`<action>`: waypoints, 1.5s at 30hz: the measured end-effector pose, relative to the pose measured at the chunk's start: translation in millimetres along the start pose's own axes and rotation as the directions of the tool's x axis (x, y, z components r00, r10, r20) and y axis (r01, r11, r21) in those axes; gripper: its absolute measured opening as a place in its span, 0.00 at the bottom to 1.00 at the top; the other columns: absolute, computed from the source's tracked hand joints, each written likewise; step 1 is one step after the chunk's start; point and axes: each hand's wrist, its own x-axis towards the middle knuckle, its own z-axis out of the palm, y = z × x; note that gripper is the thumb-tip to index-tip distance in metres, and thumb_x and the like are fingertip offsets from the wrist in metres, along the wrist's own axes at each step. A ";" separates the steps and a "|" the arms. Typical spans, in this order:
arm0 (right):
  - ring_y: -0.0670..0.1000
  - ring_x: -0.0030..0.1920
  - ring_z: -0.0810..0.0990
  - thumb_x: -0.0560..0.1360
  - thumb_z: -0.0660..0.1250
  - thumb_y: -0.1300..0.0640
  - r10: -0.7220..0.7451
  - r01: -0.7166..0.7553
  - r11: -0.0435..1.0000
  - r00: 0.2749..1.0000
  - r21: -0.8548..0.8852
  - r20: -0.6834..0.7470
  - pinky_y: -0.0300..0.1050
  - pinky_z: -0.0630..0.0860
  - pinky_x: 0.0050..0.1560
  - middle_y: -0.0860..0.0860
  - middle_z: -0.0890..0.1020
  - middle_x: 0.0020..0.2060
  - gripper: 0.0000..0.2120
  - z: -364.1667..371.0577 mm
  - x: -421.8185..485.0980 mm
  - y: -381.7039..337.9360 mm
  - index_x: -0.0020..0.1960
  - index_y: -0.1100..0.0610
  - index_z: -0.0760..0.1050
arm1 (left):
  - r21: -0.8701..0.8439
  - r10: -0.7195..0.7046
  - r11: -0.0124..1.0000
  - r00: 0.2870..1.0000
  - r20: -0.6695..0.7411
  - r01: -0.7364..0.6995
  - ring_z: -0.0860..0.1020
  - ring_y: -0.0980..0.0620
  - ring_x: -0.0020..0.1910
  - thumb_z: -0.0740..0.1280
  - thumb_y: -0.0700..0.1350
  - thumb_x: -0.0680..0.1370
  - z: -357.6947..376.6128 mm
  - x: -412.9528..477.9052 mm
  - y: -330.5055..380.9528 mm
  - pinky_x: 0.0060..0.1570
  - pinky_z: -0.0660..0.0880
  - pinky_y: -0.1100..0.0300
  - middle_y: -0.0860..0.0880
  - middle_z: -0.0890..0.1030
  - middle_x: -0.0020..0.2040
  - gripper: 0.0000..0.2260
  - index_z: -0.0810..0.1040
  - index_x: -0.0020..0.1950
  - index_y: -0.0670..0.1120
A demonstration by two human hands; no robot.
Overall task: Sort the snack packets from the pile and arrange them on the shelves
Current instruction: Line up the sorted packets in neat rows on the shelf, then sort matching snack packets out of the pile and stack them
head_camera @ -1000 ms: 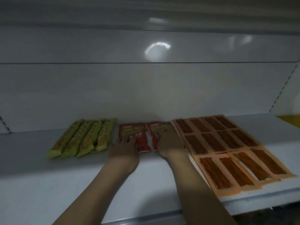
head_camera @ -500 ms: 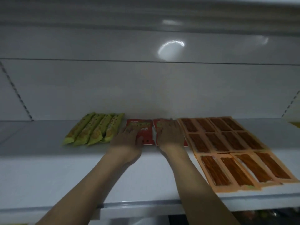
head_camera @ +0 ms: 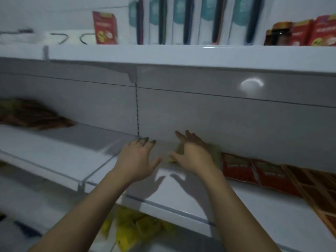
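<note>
On the head camera, my left hand (head_camera: 138, 159) is spread loose, holding nothing, near the back of the shelf (head_camera: 245, 206). My right hand (head_camera: 195, 155), fingers straight, lies over the green snack packets (head_camera: 216, 151) at the back edge. Just right of them sit the red packets (head_camera: 238, 170), then the orange packets (head_camera: 323, 195). All print is too blurred to read.

Red box (head_camera: 104, 28), tall teal-white packs (head_camera: 181, 19) and a dark jar (head_camera: 278, 34) above
</note>
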 end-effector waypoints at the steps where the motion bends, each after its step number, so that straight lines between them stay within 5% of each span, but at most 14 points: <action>1: 0.55 0.78 0.52 0.76 0.64 0.36 -0.031 0.031 0.999 1.000 0.008 -0.001 0.53 0.54 0.77 0.52 0.52 0.80 0.39 5.8 0.0 -21.0 0.80 0.45 0.50 | 0.006 -0.038 0.999 0.999 -0.006 0.038 0.61 0.47 0.76 0.55 0.65 0.80 -5.9 -10.9 -22.8 0.71 0.61 0.51 0.47 0.62 0.78 0.32 0.58 0.79 0.51; 8: 0.53 0.78 0.54 0.74 0.67 0.35 -0.254 0.251 0.961 0.967 0.115 0.015 0.53 0.53 0.77 0.50 0.56 0.79 0.41 50.6 3.5 -165.4 0.79 0.46 0.53 | 0.050 -0.288 0.955 0.953 -0.092 0.293 0.64 0.48 0.74 0.58 0.65 0.79 -44.0 -106.9 -151.6 0.70 0.61 0.50 0.49 0.67 0.76 0.30 0.62 0.78 0.52; 17: 0.53 0.78 0.55 0.74 0.65 0.34 -0.509 0.489 0.851 0.858 0.190 0.073 0.52 0.55 0.75 0.50 0.56 0.79 0.41 116.8 -3.1 -320.4 0.80 0.47 0.53 | 0.041 -0.583 0.804 0.800 -0.140 0.593 0.61 0.50 0.76 0.57 0.66 0.79 -80.9 -228.8 -259.7 0.72 0.59 0.51 0.51 0.64 0.77 0.31 0.60 0.78 0.54; 31: 0.54 0.77 0.57 0.75 0.65 0.36 -0.680 0.633 0.721 0.724 0.282 0.114 0.54 0.56 0.75 0.52 0.59 0.78 0.39 199.7 14.7 -463.1 0.79 0.47 0.55 | 0.035 -0.772 0.621 0.619 -0.146 0.783 0.60 0.51 0.76 0.58 0.63 0.80 -66.6 -289.0 -355.2 0.73 0.57 0.50 0.52 0.63 0.77 0.28 0.60 0.78 0.55; 37: 0.55 0.77 0.58 0.75 0.64 0.35 -0.656 0.600 0.740 0.743 0.303 0.134 0.54 0.58 0.74 0.52 0.60 0.78 0.38 250.8 79.1 -508.1 0.79 0.47 0.55 | 0.052 -0.781 0.614 0.616 -0.100 0.788 0.60 0.51 0.76 0.58 0.63 0.80 -40.3 -256.0 -436.8 0.73 0.57 0.50 0.53 0.63 0.77 0.28 0.59 0.78 0.56; 45: 0.55 0.77 0.58 0.77 0.64 0.37 -0.564 0.487 0.803 0.807 0.345 0.174 0.54 0.57 0.75 0.52 0.59 0.78 0.36 306.5 190.4 -572.7 0.79 0.48 0.56 | 0.093 -0.709 0.700 0.704 -0.025 0.708 0.61 0.51 0.75 0.58 0.61 0.80 -17.8 -175.3 -566.1 0.72 0.58 0.51 0.52 0.65 0.77 0.27 0.61 0.78 0.54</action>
